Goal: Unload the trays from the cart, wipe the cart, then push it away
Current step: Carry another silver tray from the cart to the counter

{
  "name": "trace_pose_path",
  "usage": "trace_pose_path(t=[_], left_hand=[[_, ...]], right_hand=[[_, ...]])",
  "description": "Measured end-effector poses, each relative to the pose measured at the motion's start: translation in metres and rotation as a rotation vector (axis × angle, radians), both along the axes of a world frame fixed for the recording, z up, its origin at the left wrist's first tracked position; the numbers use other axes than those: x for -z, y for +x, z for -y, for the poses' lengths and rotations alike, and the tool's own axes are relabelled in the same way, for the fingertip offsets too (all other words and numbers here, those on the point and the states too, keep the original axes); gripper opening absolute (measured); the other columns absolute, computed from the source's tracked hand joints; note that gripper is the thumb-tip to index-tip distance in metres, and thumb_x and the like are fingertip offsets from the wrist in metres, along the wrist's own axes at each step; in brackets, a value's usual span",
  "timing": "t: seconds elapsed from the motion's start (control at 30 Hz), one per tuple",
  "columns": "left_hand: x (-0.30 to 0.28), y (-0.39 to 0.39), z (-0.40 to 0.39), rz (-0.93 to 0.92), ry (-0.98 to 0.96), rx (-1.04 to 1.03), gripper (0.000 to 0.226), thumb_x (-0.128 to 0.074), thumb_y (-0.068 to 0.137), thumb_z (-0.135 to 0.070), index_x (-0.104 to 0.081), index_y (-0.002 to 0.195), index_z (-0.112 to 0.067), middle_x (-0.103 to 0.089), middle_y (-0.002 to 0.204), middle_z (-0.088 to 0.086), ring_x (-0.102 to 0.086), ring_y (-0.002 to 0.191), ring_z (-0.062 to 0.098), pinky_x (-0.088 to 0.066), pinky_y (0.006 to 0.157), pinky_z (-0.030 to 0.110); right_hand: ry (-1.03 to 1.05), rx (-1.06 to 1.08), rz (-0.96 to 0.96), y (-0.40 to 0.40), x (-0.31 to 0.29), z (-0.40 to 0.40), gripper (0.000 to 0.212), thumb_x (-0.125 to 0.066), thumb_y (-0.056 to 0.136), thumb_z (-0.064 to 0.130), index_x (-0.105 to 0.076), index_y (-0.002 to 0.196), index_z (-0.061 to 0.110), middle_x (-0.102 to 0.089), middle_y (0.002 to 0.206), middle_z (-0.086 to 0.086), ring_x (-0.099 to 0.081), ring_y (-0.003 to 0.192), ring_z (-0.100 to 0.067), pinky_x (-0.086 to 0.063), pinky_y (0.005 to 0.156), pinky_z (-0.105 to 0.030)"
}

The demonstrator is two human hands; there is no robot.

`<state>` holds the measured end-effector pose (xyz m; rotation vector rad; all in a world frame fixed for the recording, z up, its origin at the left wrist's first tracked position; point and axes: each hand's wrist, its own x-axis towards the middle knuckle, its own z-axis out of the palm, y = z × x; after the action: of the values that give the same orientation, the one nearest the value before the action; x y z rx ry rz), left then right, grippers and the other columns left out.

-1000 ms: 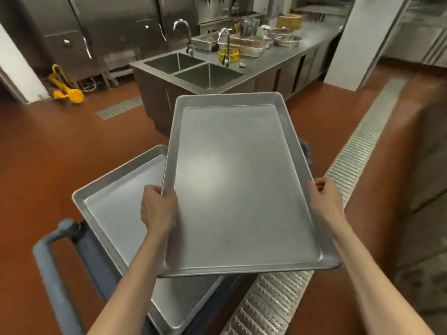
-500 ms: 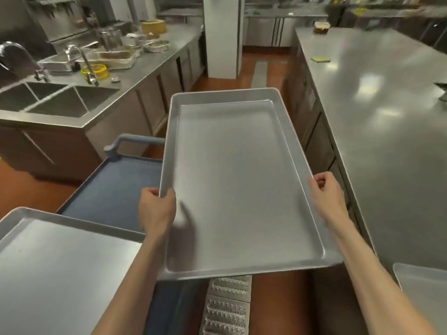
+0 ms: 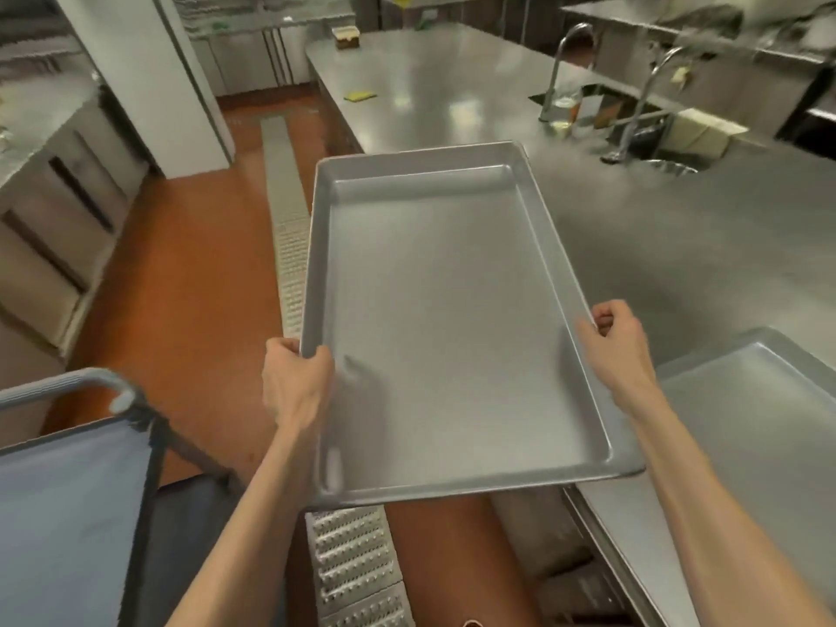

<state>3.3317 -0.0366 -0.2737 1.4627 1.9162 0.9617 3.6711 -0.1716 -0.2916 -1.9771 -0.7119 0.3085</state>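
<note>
Steel tabletop [image 3: 678, 246] at our right, second tray [image 3: 769, 414] lying on it. Blue cart [image 3: 68, 491] lower left. We hold the empty tray [image 3: 443, 319] in the air, half over the tabletop edge: left hand [image 3: 296, 382] and right hand [image 3: 617, 350] both curled round its long rims.

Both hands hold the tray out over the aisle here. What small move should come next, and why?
Probably swing the tray right and lower it onto the steel counter, likely beside or onto the tray already resting there. The left hand and right hand grip its long rims, it hangs partly over the floor, and the blue cart sits behind at lower left.
</note>
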Motion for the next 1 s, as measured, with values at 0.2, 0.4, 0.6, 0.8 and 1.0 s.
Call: trace_pose_path(t=[0.2, 0.4, 0.6, 0.8, 1.0], left_hand=[[0.011, 0.101, -0.004, 0.002, 0.027, 0.221, 0.019, -0.063, 0.084, -0.022, -0.057, 0.100, -0.013, -0.063, 0.086, 0.000, -0.058, 0.083, 0.028, -0.038, 0.073, 0.036], [0.026, 0.203, -0.002, 0.011, -0.022, 0.473, 0.023, -0.063, 0.085, -0.030, -0.056, 0.104, -0.019, -0.062, 0.088, -0.004, -0.059, 0.086, 0.024, -0.045, 0.082, 0.040], [0.048, 0.294, 0.007, 0.012, -0.083, 0.723, 0.023, -0.065, 0.087, -0.030, -0.057, 0.103, -0.016, -0.064, 0.093, 0.004, -0.057, 0.085, 0.029, -0.044, 0.082, 0.038], [0.090, 0.369, 0.012, 0.056, -0.115, 0.986, 0.032, -0.069, 0.087, -0.040, -0.057, 0.099, -0.014, -0.066, 0.089, 0.006, -0.064, 0.086, 0.032, -0.051, 0.080, 0.040], [0.128, 0.408, 0.032, 0.050, -0.113, 1.138, 0.032, -0.064, 0.095, -0.042, -0.061, 0.095, -0.011, -0.065, 0.083, 0.006, -0.062, 0.080, 0.030, -0.047, 0.074, 0.037]], right_hand=[[0.043, 0.226, -0.032, 0.061, 0.017, 0.071, 0.008, -0.061, 0.099, 0.013, -0.054, 0.101, 0.007, -0.051, 0.077, 0.004, -0.047, 0.070, -0.020, -0.043, 0.067, -0.031], [0.060, 0.490, -0.083, 0.093, 0.037, 0.147, 0.012, -0.061, 0.100, 0.016, -0.052, 0.093, 0.013, -0.051, 0.075, 0.000, -0.045, 0.066, -0.019, -0.042, 0.060, -0.032], [0.037, 0.762, -0.069, 0.090, 0.047, 0.206, 0.011, -0.062, 0.099, 0.019, -0.056, 0.098, 0.009, -0.055, 0.076, -0.003, -0.048, 0.066, -0.021, -0.043, 0.057, -0.023], [0.068, 1.017, -0.115, 0.061, 0.067, 0.244, 0.015, -0.064, 0.099, 0.029, -0.056, 0.099, 0.016, -0.061, 0.082, -0.005, -0.055, 0.067, -0.021, -0.046, 0.062, -0.033], [0.060, 1.187, -0.145, 0.025, 0.101, 0.266, 0.014, -0.064, 0.098, 0.026, -0.054, 0.098, 0.017, -0.066, 0.077, -0.010, -0.059, 0.060, -0.024, -0.048, 0.058, -0.035]])
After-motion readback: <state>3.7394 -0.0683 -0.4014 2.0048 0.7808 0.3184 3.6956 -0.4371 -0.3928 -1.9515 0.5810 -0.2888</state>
